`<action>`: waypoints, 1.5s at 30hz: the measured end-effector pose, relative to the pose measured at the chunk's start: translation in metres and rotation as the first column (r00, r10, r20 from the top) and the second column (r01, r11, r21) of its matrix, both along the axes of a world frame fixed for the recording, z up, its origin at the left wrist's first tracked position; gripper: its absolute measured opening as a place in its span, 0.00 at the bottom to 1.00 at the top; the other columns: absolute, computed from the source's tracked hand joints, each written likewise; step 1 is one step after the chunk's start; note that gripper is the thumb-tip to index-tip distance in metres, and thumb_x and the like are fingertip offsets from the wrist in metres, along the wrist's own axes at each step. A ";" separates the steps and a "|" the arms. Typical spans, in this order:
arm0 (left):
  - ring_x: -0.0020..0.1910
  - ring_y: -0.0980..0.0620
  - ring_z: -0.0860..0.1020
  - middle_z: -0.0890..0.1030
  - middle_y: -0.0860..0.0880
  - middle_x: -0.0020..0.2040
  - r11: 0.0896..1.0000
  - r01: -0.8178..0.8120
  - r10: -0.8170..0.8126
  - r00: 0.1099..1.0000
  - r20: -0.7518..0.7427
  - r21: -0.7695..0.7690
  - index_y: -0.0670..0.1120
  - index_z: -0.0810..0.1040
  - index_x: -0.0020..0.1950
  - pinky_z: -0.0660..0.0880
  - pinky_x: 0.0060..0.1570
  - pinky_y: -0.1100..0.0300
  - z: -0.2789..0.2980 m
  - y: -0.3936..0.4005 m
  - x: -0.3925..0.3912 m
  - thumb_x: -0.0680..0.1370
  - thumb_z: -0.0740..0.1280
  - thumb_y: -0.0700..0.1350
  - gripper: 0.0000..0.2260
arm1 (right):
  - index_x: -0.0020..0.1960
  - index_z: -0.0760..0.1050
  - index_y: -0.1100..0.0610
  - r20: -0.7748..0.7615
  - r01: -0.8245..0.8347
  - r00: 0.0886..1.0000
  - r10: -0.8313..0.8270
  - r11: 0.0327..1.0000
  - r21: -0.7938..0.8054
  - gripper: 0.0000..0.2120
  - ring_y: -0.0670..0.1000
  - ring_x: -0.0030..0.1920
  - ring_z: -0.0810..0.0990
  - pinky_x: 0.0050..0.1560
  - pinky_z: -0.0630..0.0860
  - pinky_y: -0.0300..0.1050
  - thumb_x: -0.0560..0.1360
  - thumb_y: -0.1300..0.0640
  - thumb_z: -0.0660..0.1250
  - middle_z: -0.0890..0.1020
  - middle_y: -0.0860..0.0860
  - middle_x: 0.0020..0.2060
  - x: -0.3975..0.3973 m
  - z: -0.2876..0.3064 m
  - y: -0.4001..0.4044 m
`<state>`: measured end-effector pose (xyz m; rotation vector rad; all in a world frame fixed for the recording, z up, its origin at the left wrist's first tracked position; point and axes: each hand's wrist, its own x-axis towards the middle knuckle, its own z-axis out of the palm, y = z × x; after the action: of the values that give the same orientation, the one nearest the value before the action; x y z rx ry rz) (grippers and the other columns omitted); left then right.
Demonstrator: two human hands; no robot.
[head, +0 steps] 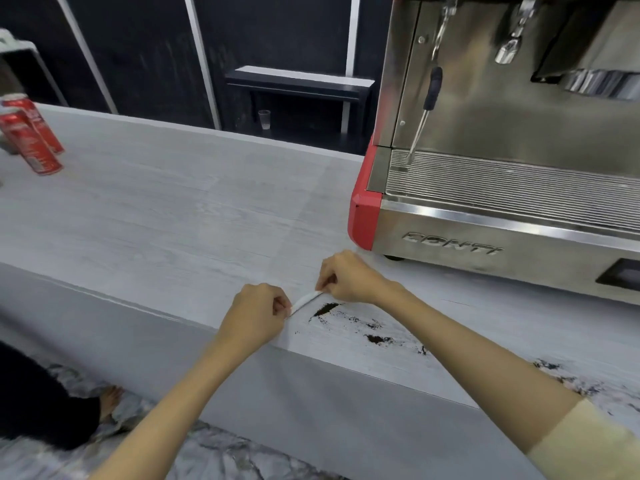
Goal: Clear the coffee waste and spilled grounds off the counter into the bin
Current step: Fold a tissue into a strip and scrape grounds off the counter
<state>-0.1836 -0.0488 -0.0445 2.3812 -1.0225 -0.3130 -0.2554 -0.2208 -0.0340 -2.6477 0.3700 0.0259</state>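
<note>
Dark spilled coffee grounds [323,309] lie in streaks and small heaps near the front edge of the grey counter [166,209], trailing right toward another patch [379,339]. A thin white strip [305,301], paper or card, stands on its edge just left of the grounds. My left hand [258,315] pinches its near end and my right hand [346,278] pinches its far end. Both hands sit low over the counter. No bin is in view.
A steel and red espresso machine [502,188] fills the right side, its steam wand [424,112] hanging down. Two red cans [31,140] stand at the far left. Below the counter edge is marbled floor [214,448] and a foot.
</note>
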 end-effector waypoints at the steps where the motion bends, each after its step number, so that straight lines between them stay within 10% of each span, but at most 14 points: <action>1: 0.37 0.55 0.76 0.81 0.51 0.36 1.000 -0.016 0.016 1.000 0.004 0.001 0.46 0.83 0.44 0.71 0.42 0.65 0.000 0.000 -0.004 0.73 0.67 0.39 0.06 | 0.45 0.83 0.61 0.001 -0.018 1.000 0.018 1.000 -0.008 0.10 0.52 0.45 0.81 0.46 0.77 0.41 0.70 0.69 0.65 0.85 0.56 0.47 -0.001 0.000 0.000; 14: 0.45 0.48 0.80 0.84 0.49 0.38 0.997 -0.059 0.059 0.998 -0.018 0.041 0.46 0.83 0.40 0.76 0.41 0.58 0.000 -0.006 -0.031 0.71 0.65 0.40 0.07 | 0.45 0.83 0.60 -0.062 -0.057 0.997 0.051 0.994 -0.092 0.10 0.52 0.47 0.82 0.50 0.80 0.47 0.69 0.69 0.65 0.86 0.55 0.45 -0.014 0.005 0.003; 28: 0.45 0.44 0.80 0.85 0.47 0.39 0.999 -0.035 0.035 0.998 -0.049 0.010 0.47 0.82 0.39 0.78 0.41 0.55 -0.003 -0.012 -0.040 0.71 0.64 0.40 0.07 | 0.44 0.83 0.60 -0.054 0.045 0.997 -0.048 0.997 -0.061 0.09 0.46 0.38 0.78 0.36 0.69 0.28 0.69 0.68 0.66 0.86 0.55 0.42 -0.035 0.007 -0.003; 45: 0.45 0.44 0.81 0.85 0.46 0.40 0.991 -0.133 0.132 0.990 -0.058 -0.017 0.46 0.82 0.39 0.78 0.44 0.54 -0.004 -0.040 -0.095 0.72 0.66 0.42 0.05 | 0.46 0.83 0.61 -0.012 0.007 1.000 -0.008 0.996 -0.093 0.11 0.52 0.45 0.82 0.48 0.79 0.45 0.70 0.69 0.63 0.86 0.55 0.45 -0.081 0.002 -0.030</action>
<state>-0.2788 -0.0885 -0.0487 2.3937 -0.8333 -0.3169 -0.3363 -0.2503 -0.0320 -2.7390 0.3942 0.0239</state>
